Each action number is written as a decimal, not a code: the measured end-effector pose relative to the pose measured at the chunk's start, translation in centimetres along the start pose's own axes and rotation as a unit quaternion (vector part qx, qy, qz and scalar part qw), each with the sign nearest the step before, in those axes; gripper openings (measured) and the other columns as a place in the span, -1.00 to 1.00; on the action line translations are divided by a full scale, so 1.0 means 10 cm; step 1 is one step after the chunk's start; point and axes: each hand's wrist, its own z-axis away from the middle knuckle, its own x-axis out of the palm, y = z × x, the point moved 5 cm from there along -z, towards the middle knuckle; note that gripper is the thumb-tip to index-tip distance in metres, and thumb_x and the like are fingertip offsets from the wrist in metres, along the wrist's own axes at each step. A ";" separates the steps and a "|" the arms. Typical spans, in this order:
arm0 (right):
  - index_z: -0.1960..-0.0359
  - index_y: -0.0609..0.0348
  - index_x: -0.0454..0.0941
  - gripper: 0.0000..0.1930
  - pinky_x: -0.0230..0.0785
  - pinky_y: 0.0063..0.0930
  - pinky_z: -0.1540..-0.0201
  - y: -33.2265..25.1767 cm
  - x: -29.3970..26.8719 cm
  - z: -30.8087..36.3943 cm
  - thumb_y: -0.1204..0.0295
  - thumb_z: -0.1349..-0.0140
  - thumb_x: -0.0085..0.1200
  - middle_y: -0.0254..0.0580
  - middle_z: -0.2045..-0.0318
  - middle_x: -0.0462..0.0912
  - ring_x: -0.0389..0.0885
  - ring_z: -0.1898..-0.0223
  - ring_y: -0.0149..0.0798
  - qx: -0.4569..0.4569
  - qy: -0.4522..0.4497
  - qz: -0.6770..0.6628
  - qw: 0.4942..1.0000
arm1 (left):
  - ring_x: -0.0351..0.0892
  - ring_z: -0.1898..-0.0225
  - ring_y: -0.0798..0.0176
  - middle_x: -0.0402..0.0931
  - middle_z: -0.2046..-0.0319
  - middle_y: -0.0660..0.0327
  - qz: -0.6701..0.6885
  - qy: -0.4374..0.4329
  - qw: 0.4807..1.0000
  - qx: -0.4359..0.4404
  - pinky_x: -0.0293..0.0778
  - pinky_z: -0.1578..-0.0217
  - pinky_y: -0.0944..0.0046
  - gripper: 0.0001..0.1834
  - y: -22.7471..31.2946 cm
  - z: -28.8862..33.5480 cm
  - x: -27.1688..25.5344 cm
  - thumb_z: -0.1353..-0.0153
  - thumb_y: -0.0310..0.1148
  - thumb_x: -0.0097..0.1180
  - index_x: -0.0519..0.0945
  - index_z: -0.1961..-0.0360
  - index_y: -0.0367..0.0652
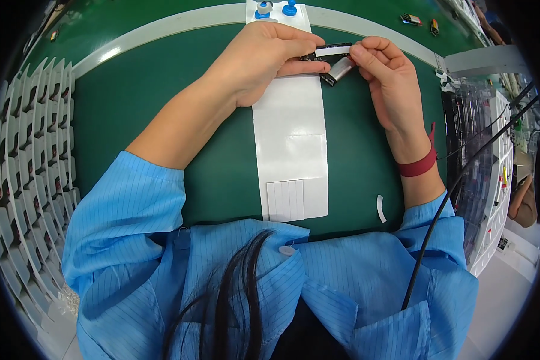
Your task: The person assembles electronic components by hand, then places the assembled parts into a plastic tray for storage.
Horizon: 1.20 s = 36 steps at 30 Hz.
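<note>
Near the far side of the mat, my left hand [264, 57] is closed, thumb and fingers gripping a small battery [341, 69] with a silver body and black ends. Along its black edge lies a narrow white strip [332, 52]. My right hand [393, 72] pinches the right end of that strip between thumb and forefinger, its other fingers curled. Exactly how far the strip is stuck to the black edge cannot be made out. Beneath both hands runs a long white backing sheet [291, 120], with a sheet of cut white strips [285, 201] at its near end.
A loose white strip [381, 209] lies on the green mat [216, 180] near my right forearm. Racks of grey trays [33, 156] stand at the left, clear trays [477, 138] at the right. Blue-capped fixtures [289, 8] sit at the far edge. A black cable [444, 204] crosses by my right arm.
</note>
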 end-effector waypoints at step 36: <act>0.34 0.29 0.48 -0.85 0.39 -0.69 0.36 -0.31 0.12 0.03 0.58 -0.03 0.15 -0.27 0.45 0.57 0.51 0.41 -0.47 -0.051 -0.102 0.080 0.990 | 0.59 0.26 0.26 0.53 0.27 0.08 0.049 -0.187 0.978 -0.077 0.53 0.16 0.36 -0.69 -0.01 0.03 0.09 -0.12 -0.44 0.09 0.45 0.10 -0.33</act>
